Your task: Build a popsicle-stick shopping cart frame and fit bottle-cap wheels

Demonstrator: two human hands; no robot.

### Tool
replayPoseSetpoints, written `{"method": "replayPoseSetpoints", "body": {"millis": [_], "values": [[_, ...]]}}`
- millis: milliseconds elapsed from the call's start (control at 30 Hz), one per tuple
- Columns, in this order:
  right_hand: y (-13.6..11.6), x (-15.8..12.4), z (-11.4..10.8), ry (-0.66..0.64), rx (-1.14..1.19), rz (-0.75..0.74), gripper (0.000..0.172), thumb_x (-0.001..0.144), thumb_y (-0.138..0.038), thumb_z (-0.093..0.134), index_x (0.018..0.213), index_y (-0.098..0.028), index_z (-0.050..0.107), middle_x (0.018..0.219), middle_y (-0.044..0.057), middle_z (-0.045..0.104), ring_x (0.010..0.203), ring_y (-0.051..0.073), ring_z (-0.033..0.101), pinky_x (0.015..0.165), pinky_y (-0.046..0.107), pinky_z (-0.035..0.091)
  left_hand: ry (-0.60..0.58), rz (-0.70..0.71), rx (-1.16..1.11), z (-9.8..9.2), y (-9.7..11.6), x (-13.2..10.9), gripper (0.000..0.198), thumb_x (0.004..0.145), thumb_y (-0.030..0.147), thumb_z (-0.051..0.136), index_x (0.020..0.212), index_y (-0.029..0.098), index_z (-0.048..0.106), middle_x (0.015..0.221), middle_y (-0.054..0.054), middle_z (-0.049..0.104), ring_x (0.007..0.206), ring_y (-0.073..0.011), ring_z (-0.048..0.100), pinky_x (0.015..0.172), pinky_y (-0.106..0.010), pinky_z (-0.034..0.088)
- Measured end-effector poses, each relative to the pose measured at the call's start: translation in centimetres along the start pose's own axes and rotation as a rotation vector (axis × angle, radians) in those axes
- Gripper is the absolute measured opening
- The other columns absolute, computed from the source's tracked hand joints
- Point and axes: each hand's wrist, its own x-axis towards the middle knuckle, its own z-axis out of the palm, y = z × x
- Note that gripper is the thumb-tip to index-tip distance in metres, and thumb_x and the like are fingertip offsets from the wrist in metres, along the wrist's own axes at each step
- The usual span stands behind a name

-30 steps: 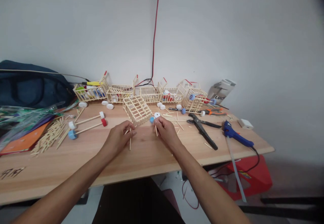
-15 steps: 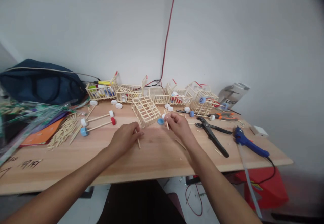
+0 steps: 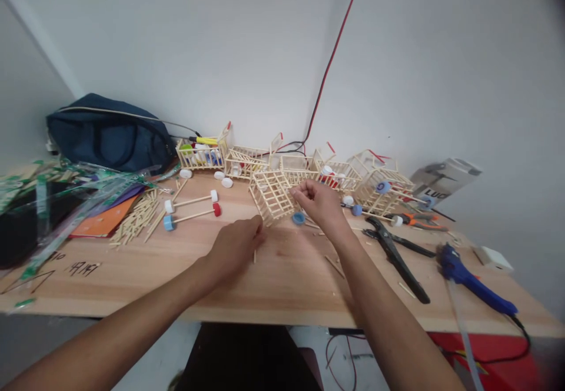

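My left hand (image 3: 238,242) is closed low over the table, and the end of a thin wooden stick (image 3: 255,257) pokes out beneath its fingers. Just behind it a small basket of glued wooden sticks (image 3: 273,195) lies tilted, its grid side facing me. At the basket's right edge my right hand (image 3: 318,204) is pinched; what its fingertips hold, if anything, I cannot make out, nor whether they touch the basket. A blue bottle cap (image 3: 298,218) lies on the tabletop between the hands.
Stick carts (image 3: 200,156) line the wall. At left lie two cap-wheeled axles (image 3: 194,215), loose sticks (image 3: 136,217) and a blue bag (image 3: 112,135). Black pliers (image 3: 397,261), orange-handled pliers (image 3: 424,221) and a blue glue gun (image 3: 477,285) lie at right.
My right hand has moved up and left to the basket's right edge; the stick visible in its fingers before no longer shows. My left hand has turned more palm-down. The view has shifted left.
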Motion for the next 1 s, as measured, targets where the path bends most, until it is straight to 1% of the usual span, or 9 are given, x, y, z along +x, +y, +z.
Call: {"method": "replayPoseSetpoints", "body": {"millis": [133,267,500,667,867,933,1000], "values": [[0.1,0.5,0.2,0.002,-0.099,-0.015,0.022,0.079,-0.035,0.056,0.064,-0.019,0.054,0.057,-0.003,0.053,0.053,0.011,0.045,0.053,0.023,0.031,-0.021,0.012,-0.009,-0.1,-0.2,0.0,0.009,0.090,0.026,0.043,0.085,0.021,0.050,0.080,-0.002,0.064,0.074,-0.0187,0.059,0.060,-0.028,0.031],[0.8,0.8,0.3,0.028,-0.160,0.003,0.023,0.079,-0.036,0.056,0.064,-0.019,0.055,0.058,-0.002,0.055,0.055,0.012,0.046,0.055,0.024,0.031,-0.056,0.034,-0.025,-0.3,-0.3,0.0,0.007,0.088,0.025,0.045,0.086,0.021,0.050,0.082,-0.002,0.064,0.075,-0.0185,0.059,0.060,-0.028,0.032],[0.7,1.3,0.9,-0.020,-0.268,-0.016,0.025,0.080,-0.035,0.056,0.060,-0.020,0.051,0.055,-0.002,0.053,0.053,0.012,0.044,0.054,0.025,0.027,-0.083,0.082,-0.043,-0.6,-0.5,0.1,0.011,0.090,0.027,0.043,0.088,0.021,0.052,0.085,-0.003,0.065,0.077,-0.0200,0.060,0.062,-0.029,0.033],[0.8,1.4,0.9,-0.020,-0.311,-0.012,0.029,0.080,-0.039,0.057,0.059,-0.020,0.051,0.054,-0.002,0.051,0.053,0.013,0.043,0.054,0.025,0.027,-0.080,0.100,-0.069,-0.5,-0.7,0.1,0.009,0.089,0.026,0.045,0.087,0.021,0.052,0.085,-0.003,0.066,0.078,-0.0197,0.060,0.062,-0.028,0.033],[1.0,1.1,1.2,-0.010,-0.265,0.024,0.029,0.081,-0.038,0.056,0.060,-0.020,0.047,0.054,-0.002,0.050,0.053,0.012,0.042,0.055,0.025,0.026,-0.077,0.069,-0.061,-0.4,-0.9,0.0,0.010,0.089,0.022,0.042,0.087,0.021,0.052,0.084,-0.003,0.066,0.076,-0.0198,0.060,0.060,-0.028,0.032],[1.0,1.0,1.3,-0.009,-0.264,0.022,0.030,0.082,-0.037,0.054,0.060,-0.020,0.046,0.054,-0.002,0.048,0.053,0.012,0.041,0.055,0.025,0.026,-0.058,0.048,-0.043,-0.7,-0.9,0.0,0.012,0.088,0.020,0.042,0.090,0.022,0.053,0.084,-0.003,0.066,0.077,-0.0202,0.061,0.061,-0.029,0.032],[1.0,1.0,1.4,-0.002,-0.262,0.004,0.031,0.084,-0.038,0.052,0.060,-0.020,0.045,0.054,-0.003,0.047,0.053,0.012,0.040,0.055,0.025,0.026,0.000,0.042,-0.020,-1.3,-0.9,0.0,0.014,0.089,0.021,0.042,0.092,0.022,0.056,0.086,-0.003,0.067,0.079,-0.0206,0.061,0.064,-0.029,0.034]]}}
